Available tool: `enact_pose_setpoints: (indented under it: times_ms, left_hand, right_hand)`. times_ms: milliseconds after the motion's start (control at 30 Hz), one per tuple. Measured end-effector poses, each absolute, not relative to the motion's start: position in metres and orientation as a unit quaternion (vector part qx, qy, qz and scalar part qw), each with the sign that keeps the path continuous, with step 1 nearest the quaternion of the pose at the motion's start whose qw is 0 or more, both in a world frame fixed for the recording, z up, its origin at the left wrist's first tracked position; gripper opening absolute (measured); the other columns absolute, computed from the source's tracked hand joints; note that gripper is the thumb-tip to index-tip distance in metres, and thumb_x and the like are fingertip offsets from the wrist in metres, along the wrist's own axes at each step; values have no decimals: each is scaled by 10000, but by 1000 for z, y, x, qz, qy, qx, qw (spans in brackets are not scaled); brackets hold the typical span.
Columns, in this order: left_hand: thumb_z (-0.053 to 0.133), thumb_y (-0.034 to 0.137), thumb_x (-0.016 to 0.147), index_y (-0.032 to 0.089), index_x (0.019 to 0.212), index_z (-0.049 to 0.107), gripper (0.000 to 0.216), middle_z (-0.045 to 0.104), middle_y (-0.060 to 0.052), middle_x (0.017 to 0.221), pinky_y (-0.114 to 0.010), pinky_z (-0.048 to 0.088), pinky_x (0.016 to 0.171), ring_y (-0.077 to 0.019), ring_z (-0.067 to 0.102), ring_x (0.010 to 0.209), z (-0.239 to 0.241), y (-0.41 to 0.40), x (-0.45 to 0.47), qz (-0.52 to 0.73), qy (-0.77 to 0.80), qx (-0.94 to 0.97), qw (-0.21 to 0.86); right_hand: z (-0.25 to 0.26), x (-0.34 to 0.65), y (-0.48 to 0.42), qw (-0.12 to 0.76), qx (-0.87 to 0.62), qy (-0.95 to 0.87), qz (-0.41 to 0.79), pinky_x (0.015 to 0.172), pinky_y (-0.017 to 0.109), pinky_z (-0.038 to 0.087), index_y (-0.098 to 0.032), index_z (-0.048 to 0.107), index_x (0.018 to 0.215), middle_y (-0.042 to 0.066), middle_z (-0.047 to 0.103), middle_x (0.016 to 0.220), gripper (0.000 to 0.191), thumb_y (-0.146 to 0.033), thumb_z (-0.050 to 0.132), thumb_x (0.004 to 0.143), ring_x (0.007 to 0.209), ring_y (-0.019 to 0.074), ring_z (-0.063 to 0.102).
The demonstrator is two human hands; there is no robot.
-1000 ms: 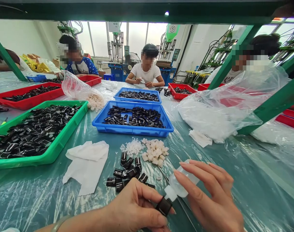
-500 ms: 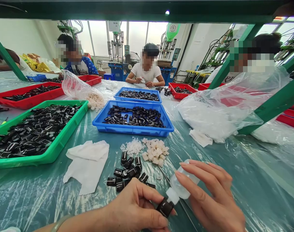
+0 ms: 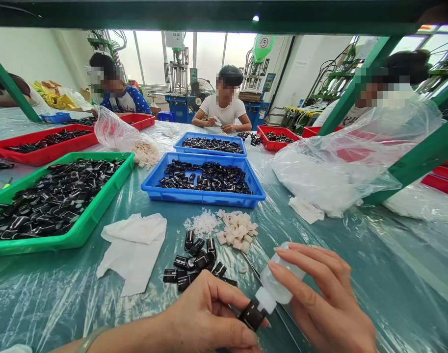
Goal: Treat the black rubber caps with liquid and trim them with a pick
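Note:
Between thumb and fingers, my left hand grips a small black plastic part. My right hand holds a translucent squeeze bottle, tilted, its white cap end down against the black part. Whether any liquid comes out cannot be seen. Several like black parts lie in a loose heap just beyond my left hand. A thin metal tool, perhaps tweezers, lies on the table partly under the bottle. Beyond it are a pile of cream-coloured chunks and a pile of small white pieces.
A white cloth lies left of the heap. Behind stand a blue tray and a green tray, both holding black parts. At the right are a clear plastic bag and a green frame post. Co-workers sit across the table.
Both hands stay nearly in place. The bottle and its tip have shifted very slightly to the right and still meet the black part.

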State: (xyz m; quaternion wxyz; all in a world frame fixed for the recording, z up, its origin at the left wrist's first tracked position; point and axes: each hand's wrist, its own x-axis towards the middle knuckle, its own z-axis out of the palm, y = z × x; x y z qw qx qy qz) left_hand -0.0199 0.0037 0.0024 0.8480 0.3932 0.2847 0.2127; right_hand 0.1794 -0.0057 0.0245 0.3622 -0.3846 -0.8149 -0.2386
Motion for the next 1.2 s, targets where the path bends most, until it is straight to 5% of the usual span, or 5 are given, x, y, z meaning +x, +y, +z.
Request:
enact_pose_setpoints:
  times_ms: [1200]
  left_hand:
    - [717,223,622,95,869,715,278,628,-45,708,-142,473,563,-65,576,565,2,4,-20,181,279,433,838]
  right_hand:
    - [26,183,0,378,-331,-847,-174,735,390,484,-206,623,897,72,631,928,238,-19,511,800,940,216,575]
